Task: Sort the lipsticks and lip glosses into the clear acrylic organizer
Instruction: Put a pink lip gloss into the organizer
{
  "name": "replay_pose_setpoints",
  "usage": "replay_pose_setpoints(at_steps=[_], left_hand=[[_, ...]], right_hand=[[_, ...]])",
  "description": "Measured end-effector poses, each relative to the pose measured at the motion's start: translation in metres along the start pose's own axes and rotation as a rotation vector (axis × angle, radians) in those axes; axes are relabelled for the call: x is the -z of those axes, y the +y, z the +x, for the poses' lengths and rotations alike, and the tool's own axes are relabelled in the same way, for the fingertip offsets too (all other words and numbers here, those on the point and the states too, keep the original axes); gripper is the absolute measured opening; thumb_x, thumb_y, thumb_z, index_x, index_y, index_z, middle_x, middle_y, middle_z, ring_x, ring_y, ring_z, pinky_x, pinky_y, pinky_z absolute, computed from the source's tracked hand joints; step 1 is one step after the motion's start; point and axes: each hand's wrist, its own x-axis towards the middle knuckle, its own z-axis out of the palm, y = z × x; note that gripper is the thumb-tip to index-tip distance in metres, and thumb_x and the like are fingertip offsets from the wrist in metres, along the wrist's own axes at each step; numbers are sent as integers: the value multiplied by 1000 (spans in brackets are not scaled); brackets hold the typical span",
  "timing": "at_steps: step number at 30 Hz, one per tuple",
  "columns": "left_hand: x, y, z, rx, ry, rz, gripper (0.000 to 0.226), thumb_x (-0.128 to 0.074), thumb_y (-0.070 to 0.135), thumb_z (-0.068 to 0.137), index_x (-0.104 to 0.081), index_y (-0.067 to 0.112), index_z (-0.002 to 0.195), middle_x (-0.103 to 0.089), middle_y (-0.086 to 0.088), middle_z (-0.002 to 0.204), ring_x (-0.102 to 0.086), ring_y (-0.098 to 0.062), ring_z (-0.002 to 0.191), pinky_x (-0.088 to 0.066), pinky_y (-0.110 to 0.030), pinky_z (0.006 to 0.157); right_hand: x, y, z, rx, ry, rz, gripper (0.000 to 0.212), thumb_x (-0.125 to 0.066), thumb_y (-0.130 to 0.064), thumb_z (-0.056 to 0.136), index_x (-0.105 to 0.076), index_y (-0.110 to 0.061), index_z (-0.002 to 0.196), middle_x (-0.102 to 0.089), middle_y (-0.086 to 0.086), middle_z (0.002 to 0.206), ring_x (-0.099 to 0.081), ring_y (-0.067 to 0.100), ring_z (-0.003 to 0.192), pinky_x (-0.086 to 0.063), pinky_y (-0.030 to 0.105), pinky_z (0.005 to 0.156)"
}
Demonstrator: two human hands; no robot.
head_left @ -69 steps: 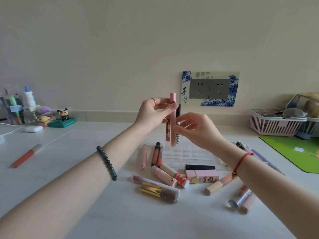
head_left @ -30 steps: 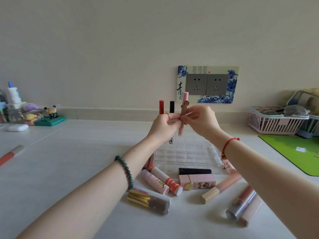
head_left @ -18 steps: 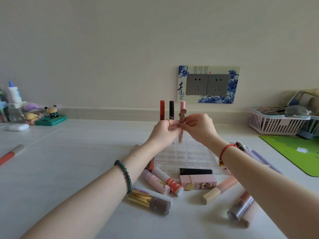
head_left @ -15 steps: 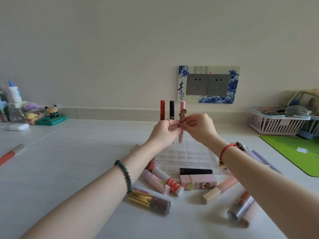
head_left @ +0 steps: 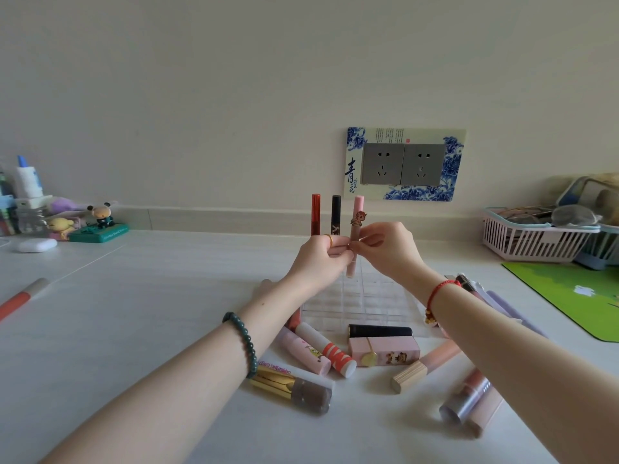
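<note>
White counter (head_left: 134,313) carries the clear acrylic organizer (head_left: 368,303) amid loose lipsticks (head_left: 383,353). Left grip (head_left: 321,256) clasps a red tube (head_left: 315,214) and black tube (head_left: 336,214) upright; right grip (head_left: 388,249) pinches a pink lip gloss (head_left: 355,229) above the organizer's far edge.

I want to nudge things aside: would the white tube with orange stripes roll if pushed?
Probably: the white tube with orange stripes looks round and lies on its side on the smooth table. It looks hard-cased, so likely stiff. The pink tube close beside it might block rolling that way.
</note>
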Motion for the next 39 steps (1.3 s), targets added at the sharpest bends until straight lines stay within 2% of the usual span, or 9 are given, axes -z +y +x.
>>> replay_pose_setpoints(at_steps=[4,7,10,15,19,27,35,37,39], left_hand=[[1,-1,0,-6,7,16,31,-53,13,87,-59,11,117,-62,4,101,-56,-4,92,-41,-3,68],[1,-1,0,1,11,18,34,-53,14,87,-56,9,120,-63,-2,114,-55,-5,96,-42,-11,79],[1,0,-2,6,17,6,33,-53,13,87,-56,8,119,-64,-5,117,-56,-7,99,-40,-17,86],[3,0,-2,6,9,10,33,-53,12,87,-56,9,120,-63,-4,117,-57,-11,107,-39,-17,88],[3,0,-2,2,8,8,32,-53,13,87,-57,10,119,-63,-4,117,-54,-4,96,-39,-16,86],[2,-1,-2,4,4,1,30,-53,12,87,-59,11,116,-64,-2,111,-56,-5,95,-40,-17,86],[2,0,-2,-6,4,2,30,-53,12,87,-59,10,116,-64,-2,112,-56,-6,97,-40,-18,87],[3,0,-2,-13,9,12,30,-52,12,87,-59,10,116,-65,-3,114,-56,-5,95,-40,-16,85],[3,-2,-1,-18,14,23,31,-53,14,87,-58,10,117,-64,-4,115,-55,-5,95,-42,-6,75]], right_hand=[[0,-1,0,4,-9,-7,15,-68,-14,76,-71,-12,91,-71,9,86,-63,15,74,-47,21,70],[0,-1,-1,5,-14,-13,16,-68,-14,76,-71,-11,91,-71,9,86,-62,14,74,-45,21,69],[0,-1,-1,17,-19,-31,17,-67,-14,77,-71,-12,93,-72,9,87,-64,15,76,-46,21,70],[1,-1,-1,22,-17,-27,18,-68,-16,77,-71,-10,94,-71,9,87,-62,14,73,-47,21,69],[1,-1,0,18,-14,-30,18,-67,-16,77,-71,-10,94,-72,10,88,-64,17,78,-49,23,73],[2,-1,1,0,-9,-28,18,-68,-17,77,-70,-10,93,-71,9,88,-65,19,81,-51,25,73],[1,-1,1,-8,-27,-49,19,-68,-18,77,-70,-10,94,-71,9,89,-62,16,76,-45,20,67],[1,0,2,-3,-26,-55,20,-68,-18,77,-70,-10,95,-71,9,89,-62,15,75,-45,20,67],[1,1,2,-4,-27,-57,21,-67,-18,78,-70,-9,96,-71,9,90,-62,16,76,-45,21,68]])
